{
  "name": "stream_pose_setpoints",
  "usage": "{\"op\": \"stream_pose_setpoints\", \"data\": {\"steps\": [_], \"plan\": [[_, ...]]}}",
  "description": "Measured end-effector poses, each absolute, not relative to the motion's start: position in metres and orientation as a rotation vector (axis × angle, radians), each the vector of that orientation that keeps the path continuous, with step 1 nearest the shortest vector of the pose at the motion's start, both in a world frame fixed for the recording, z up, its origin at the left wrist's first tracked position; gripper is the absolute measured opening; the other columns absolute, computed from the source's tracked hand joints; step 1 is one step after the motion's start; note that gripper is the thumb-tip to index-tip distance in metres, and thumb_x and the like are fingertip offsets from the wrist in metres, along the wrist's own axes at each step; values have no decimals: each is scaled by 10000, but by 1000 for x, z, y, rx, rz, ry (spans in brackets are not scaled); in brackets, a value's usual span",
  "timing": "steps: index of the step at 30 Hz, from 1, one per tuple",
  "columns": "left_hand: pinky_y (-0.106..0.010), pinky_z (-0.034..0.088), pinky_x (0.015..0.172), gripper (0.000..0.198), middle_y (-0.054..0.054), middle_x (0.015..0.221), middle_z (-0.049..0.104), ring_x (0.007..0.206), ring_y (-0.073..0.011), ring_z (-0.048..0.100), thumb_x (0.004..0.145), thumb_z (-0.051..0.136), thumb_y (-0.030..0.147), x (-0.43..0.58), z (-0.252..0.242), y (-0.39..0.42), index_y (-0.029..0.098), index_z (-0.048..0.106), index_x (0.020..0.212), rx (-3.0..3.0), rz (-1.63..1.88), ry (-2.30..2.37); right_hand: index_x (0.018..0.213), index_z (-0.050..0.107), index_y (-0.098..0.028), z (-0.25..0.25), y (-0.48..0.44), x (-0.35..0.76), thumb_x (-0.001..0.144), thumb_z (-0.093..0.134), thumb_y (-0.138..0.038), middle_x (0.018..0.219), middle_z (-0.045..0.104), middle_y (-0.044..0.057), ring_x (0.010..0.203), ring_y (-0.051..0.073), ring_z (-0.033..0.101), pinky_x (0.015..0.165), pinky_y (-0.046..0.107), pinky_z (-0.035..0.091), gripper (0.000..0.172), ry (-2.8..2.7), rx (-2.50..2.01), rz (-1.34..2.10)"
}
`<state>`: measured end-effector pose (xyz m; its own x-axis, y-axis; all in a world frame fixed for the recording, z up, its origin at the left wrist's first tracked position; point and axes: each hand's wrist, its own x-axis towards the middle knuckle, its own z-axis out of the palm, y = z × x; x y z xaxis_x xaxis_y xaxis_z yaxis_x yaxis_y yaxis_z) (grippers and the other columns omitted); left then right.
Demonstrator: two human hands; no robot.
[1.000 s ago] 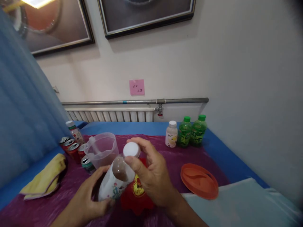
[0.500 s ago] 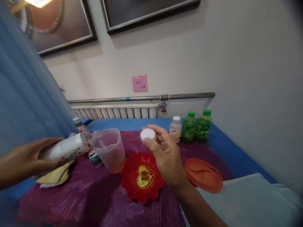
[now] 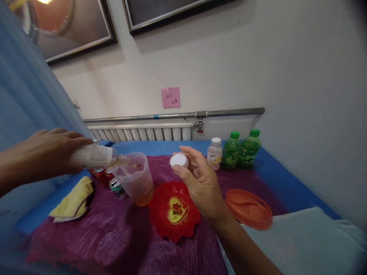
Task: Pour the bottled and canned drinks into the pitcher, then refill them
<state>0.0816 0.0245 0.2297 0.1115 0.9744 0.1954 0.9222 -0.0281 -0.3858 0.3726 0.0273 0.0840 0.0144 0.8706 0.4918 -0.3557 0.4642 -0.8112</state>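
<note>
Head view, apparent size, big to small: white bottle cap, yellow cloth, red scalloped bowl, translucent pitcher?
1. red scalloped bowl
2. translucent pitcher and yellow cloth: too close to rank, shapes differ
3. white bottle cap, clearly smallest, though partly behind the thumb

White cap (image 3: 179, 160), amber liquid (image 3: 145, 198), red bowl (image 3: 160, 204) with yellow heart print (image 3: 177, 211)

A purple sheet (image 3: 114, 233) is covering the middle of the blue counter (image 3: 160, 148); a pale cloth (image 3: 304, 244) is lying toward the near right corner.
</note>
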Motion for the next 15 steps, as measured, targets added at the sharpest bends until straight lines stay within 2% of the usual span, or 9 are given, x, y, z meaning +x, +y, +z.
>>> {"op": "stream_pose_setpoints", "data": {"steps": [4, 8, 12, 15], "plan": [[-504, 460, 1008, 399, -46, 1174, 674, 1106, -319, 584, 812, 552, 302, 100, 233, 30, 237, 666, 1189, -1924, 399, -1742, 1048, 660, -262, 83, 31, 372, 785, 735, -306, 911, 696, -20, 792, 122, 650, 783, 286, 549, 278, -1167, -541, 1113], [-564, 448, 1038, 342, -48, 1146, 666, 1111, -322, 587, 839, 594, 293, 116, 234, 32, 204, 675, 1159, -1948, 388, -1731, 1021, 657, -227, 80, 39, 372, 718, 768, -282, 907, 697, -13, 774, 125, 642, 771, 292, 538, 327, -1074, -585, 1250], [-550, 481, 1010, 359, -50, 1138, 670, 1074, -323, 607, 814, 652, 243, 125, 232, 34, 218, 677, 1171, -1953, 447, -1691, 1012, 663, -205, 76, 45, 373, 693, 745, -252, 858, 680, -19, 748, 127, 639, 750, 293, 520, 333, -1088, -644, 1287], [-536, 486, 1003, 378, -49, 1133, 669, 1036, -301, 625, 817, 617, 188, 126, 229, 36, 211, 665, 1191, -1953, 487, -1636, 1048, 655, -203, 75, 46, 373, 712, 738, -275, 884, 679, -12, 709, 122, 640, 707, 288, 527, 353, -1125, -660, 1294]]}}
